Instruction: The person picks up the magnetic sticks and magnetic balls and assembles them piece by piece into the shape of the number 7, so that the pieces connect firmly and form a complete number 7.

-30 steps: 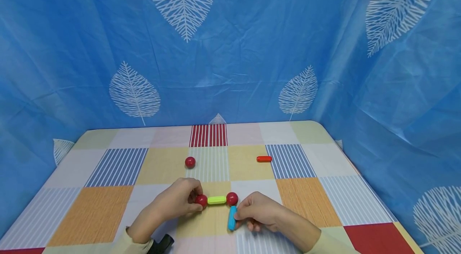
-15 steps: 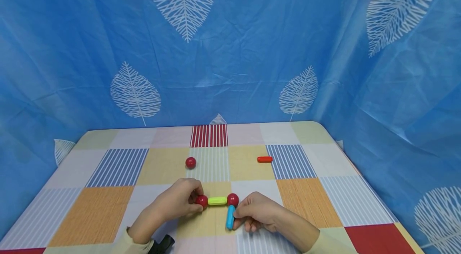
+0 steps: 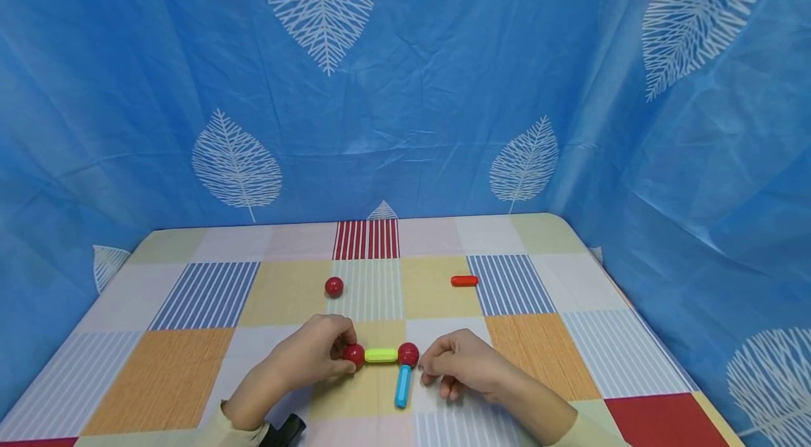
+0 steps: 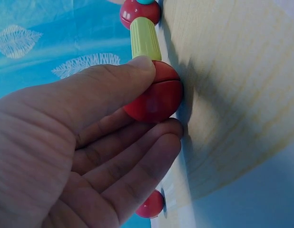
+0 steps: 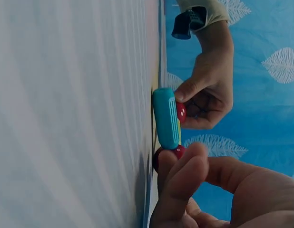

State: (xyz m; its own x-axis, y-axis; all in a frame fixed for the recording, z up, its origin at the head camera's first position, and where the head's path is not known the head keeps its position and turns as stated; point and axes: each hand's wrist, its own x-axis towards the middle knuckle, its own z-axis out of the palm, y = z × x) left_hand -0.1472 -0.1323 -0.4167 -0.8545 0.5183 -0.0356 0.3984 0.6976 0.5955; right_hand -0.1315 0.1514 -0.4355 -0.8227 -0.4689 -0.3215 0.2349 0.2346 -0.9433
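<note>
My left hand (image 3: 312, 354) pinches a red ball (image 3: 355, 356) between thumb and fingers; the left wrist view shows the thumb at the top of that ball (image 4: 159, 100). A ribbed yellow-green rod (image 3: 381, 355) joins it to a second red ball (image 3: 408, 354) on the right. From this second ball a light blue rod (image 3: 403, 387) points toward the person, its grooved side showing in the right wrist view. Just right of that ball, my right hand (image 3: 467, 365) has loosely bent fingers with nothing between them.
Farther back on the patchwork tablecloth (image 3: 285, 292) lie a loose red ball (image 3: 334, 286) at left and a short red-orange rod (image 3: 464, 281) at right. A blue curtain (image 3: 431, 81) with white leaves hangs behind the table and at its sides.
My right hand has let go of the light blue rod and moved slightly right and away from the person. The rod has swung a little left at its near end. The left hand keeps its hold.
</note>
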